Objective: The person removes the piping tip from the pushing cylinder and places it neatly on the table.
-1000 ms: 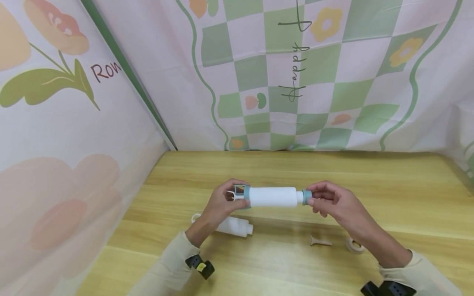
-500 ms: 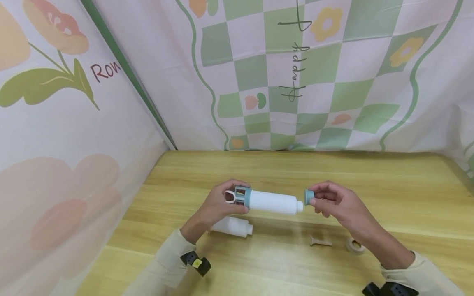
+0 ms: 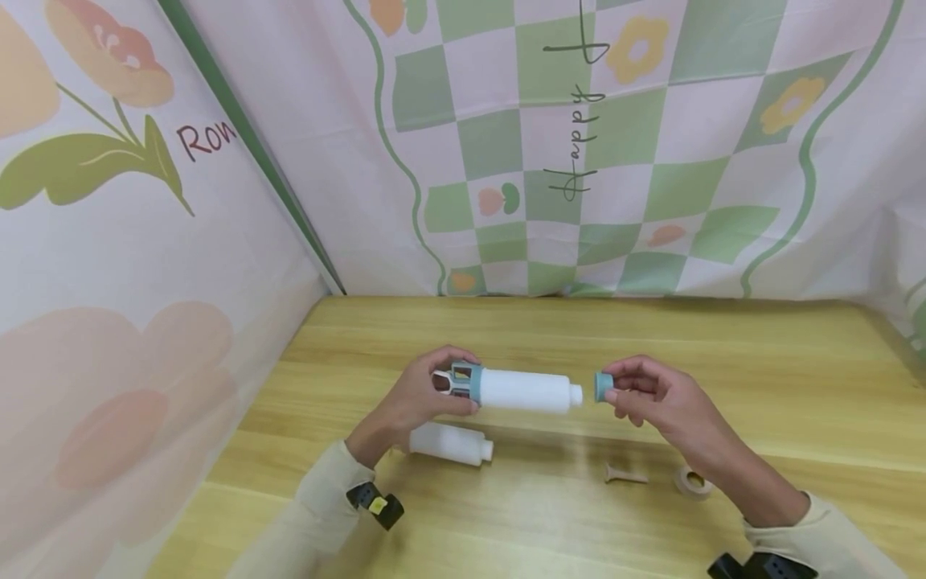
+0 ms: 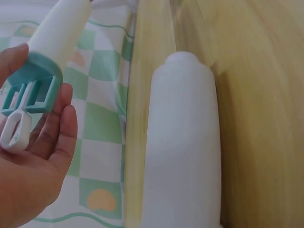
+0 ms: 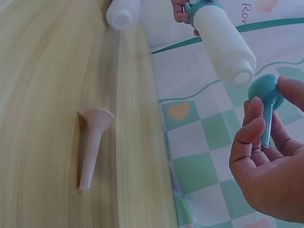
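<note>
My left hand (image 3: 419,394) grips a white syringe-like tube (image 3: 526,391) by its teal collar (image 4: 40,71), which has window-like frames and a white ring handle (image 4: 16,132). The tube lies roughly level above the table, its bare narrow neck (image 3: 576,395) pointing right. My right hand (image 3: 661,400) pinches a teal nozzle (image 3: 603,387) between thumb and fingers. In the right wrist view, a thin spout (image 5: 267,124) extends from the nozzle toward the palm. A small gap separates nozzle and neck. Below my left hand, a second white tube (image 3: 450,444) lies on the table, its far end hidden.
A pinkish-beige funnel-shaped nozzle (image 3: 624,475) rests on the wooden table (image 3: 550,523). Beside it, near my right forearm, is a beige ring (image 3: 692,482). A printed cloth (image 3: 557,241) hangs behind the table, and another cloth (image 3: 130,265) stands to the left.
The teal nozzle was on the tube's neck one second ago and is now off it. My left hand has moved slightly left with the tube, while my right hand has hardly moved.
</note>
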Demonstrator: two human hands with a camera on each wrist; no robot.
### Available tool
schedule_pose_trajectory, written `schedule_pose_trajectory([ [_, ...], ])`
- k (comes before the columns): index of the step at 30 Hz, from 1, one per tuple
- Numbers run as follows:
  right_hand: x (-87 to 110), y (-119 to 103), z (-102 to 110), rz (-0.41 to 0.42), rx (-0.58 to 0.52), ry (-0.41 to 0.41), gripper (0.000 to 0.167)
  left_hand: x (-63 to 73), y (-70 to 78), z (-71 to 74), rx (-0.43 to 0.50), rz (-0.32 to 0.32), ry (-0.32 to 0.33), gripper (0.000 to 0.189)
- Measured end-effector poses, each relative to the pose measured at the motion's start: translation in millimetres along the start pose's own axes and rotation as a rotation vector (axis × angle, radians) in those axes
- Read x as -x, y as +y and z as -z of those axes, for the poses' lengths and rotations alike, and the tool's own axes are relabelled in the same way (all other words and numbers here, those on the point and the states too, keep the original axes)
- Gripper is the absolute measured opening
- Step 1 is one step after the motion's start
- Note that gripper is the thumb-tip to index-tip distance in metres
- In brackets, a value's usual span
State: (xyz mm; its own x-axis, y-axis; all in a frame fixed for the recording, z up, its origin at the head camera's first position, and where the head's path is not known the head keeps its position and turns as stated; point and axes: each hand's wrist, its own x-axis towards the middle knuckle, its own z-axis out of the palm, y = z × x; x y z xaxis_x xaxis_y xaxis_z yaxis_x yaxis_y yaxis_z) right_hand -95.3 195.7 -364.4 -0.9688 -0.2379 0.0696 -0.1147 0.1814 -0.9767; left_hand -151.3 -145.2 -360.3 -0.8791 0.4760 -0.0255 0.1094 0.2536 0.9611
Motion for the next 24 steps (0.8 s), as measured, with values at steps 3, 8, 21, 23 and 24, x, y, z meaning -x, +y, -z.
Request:
schedule_pose_trajectory([
  [3,-0.5,1,0,0.000,-0.001,-0.002,0.033,-3.5,-1.8,4.5,0.002,0.001,-0.012,0.052],
  [8,-0.9,2,-1,-0.006,-0.009,-0.008,0.033,-10.8,-5.1,12.7,0.012,0.009,-0.033,0.053],
  [21,-5.2,0,3,-0.007,0.031,-0.001,0.034,-26.5,-9.1,31.6,-0.031,-0.041,-0.031,0.052],
  [23,-6.3,0,3,-0.012,0.035,-0.002,0.034,-27.2,-10.3,34.8,-0.040,-0.037,-0.039,0.052],
  [24,-6.8,0,4,-0.015,0.035,-0.004,0.035,-27.3,-11.0,36.4,-0.045,-0.031,-0.044,0.052],
])
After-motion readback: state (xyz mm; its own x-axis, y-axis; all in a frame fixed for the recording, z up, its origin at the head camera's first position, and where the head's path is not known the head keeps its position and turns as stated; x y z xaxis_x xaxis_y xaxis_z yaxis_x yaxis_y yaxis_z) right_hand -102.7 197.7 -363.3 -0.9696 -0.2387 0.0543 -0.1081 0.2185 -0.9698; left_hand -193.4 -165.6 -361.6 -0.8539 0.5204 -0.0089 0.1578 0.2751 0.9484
